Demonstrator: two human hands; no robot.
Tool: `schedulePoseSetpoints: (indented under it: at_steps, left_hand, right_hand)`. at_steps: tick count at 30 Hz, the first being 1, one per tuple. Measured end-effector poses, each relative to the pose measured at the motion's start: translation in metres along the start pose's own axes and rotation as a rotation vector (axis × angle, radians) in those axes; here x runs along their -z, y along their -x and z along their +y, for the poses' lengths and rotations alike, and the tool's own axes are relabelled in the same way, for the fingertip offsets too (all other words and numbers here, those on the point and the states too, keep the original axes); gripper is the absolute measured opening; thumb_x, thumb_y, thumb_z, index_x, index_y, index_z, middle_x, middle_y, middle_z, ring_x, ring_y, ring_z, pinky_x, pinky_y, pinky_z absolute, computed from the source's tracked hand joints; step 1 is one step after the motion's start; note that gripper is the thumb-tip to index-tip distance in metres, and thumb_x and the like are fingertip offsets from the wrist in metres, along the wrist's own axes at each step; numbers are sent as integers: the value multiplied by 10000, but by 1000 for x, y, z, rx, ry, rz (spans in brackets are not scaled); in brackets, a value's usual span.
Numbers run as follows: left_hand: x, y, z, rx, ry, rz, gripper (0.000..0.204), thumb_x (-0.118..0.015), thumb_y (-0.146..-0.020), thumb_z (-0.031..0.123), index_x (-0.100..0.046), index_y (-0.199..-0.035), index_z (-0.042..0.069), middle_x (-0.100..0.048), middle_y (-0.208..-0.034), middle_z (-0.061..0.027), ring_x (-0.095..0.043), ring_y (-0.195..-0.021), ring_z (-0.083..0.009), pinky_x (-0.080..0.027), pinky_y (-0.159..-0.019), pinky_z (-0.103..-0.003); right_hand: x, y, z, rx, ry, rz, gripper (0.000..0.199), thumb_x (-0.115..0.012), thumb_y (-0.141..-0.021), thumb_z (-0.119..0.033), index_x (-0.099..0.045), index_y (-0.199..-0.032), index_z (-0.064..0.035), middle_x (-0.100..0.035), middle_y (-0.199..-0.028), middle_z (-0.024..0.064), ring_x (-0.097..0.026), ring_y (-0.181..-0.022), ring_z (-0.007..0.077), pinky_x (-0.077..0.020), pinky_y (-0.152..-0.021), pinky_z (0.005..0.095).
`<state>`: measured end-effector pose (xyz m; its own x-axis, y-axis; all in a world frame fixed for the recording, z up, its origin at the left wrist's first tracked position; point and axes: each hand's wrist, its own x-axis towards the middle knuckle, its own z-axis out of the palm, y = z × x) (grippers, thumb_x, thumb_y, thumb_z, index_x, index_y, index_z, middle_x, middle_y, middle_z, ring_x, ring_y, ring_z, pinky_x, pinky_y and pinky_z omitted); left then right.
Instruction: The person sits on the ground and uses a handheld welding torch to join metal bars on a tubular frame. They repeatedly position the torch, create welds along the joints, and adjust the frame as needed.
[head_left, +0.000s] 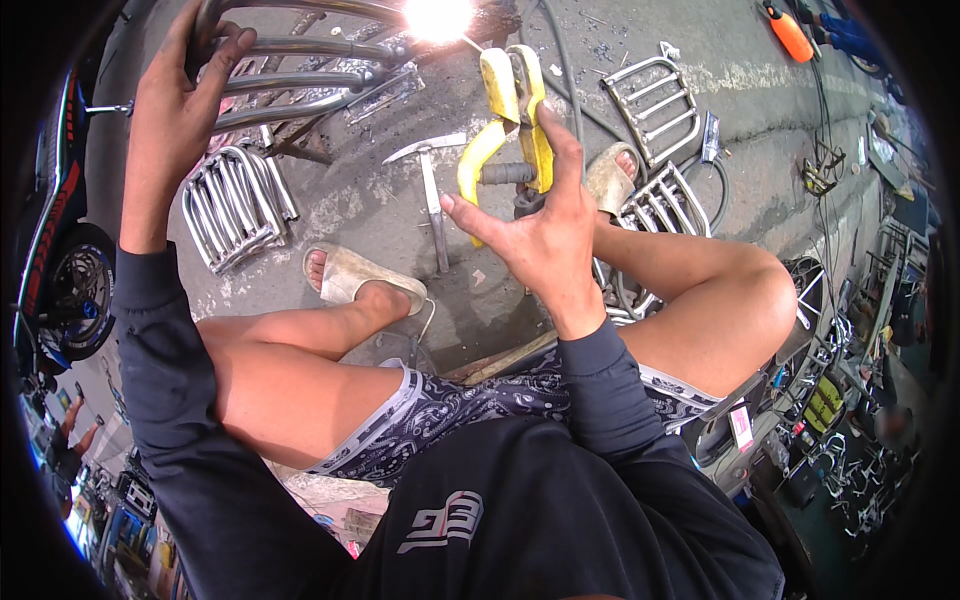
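Note:
At the upper left, my left hand (180, 105) grips the end of a rack of bent shiny metal tubes (310, 48), thumb and fingers wrapped round it. My right hand (545, 225) holds a yellow welding electrode holder (490, 150), its fingers along the right side and the thumb by the left lever. A thin rod runs from the holder's jaws up to a bright welding arc (438, 18) at the rack's right end. Glare hides the joint there. A chipping hammer (432, 190) lies on the ground between the two hands.
Finished-looking tube racks lie stacked at left (235, 205); another rack (655, 110) and more racks (668, 205) lie at right. Cables (570, 75) cross the floor beyond the holder. An orange bottle (790, 35) is far right; a motorcycle wheel (80, 290) stands left.

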<state>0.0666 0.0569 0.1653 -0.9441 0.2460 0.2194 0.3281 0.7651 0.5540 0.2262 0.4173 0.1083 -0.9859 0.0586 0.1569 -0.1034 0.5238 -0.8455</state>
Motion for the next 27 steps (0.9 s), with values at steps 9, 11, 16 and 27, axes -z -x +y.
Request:
schedulePoseSetpoints:
  at_steps: [9,11,16,27]
  left_hand:
    - [2,0,4,-7,-43,-11,534,-697,-1110,253,-562,-1605,107,-762,-1328,-99,-691,-1282,-193,-478,-1155,-376]
    - [2,-1,4,16,-55,-11,533,-699,-1109,255,-565,-1602,104,-764,-1314,-96,-692,-1271,-188,-483,-1147,-374]
    - [1,-5,3,50,2,-6,520,-716,-1100,253,-582,-1566,64,-767,-1277,-86,-692,-1224,-168,-498,-1122,-364]
    - [1,-7,-8,-8,-11,4,551,-711,-1104,286,-560,-1596,90,-754,-1338,-119,-688,-1296,-205,-514,-1129,-396]
  right_hand:
    - [-1,0,0,-1,9,-2,1134,-1057,-705,-319,-419,-1583,11,-624,-1446,277,-682,-1288,369,-543,-1110,460]
    - [-2,-1,2,-29,-44,-12,1142,-1058,-704,-315,-409,-1587,7,-626,-1444,277,-688,-1278,360,-552,-1098,459]
    - [-3,-2,5,90,-7,75,1160,-1060,-705,-304,-383,-1600,-8,-630,-1441,276,-702,-1253,345,-578,-1057,450]
    - [-3,-1,10,108,8,9,1203,-1076,-672,-346,-398,-1606,-5,-618,-1477,266,-677,-1313,346,-566,-1096,446]
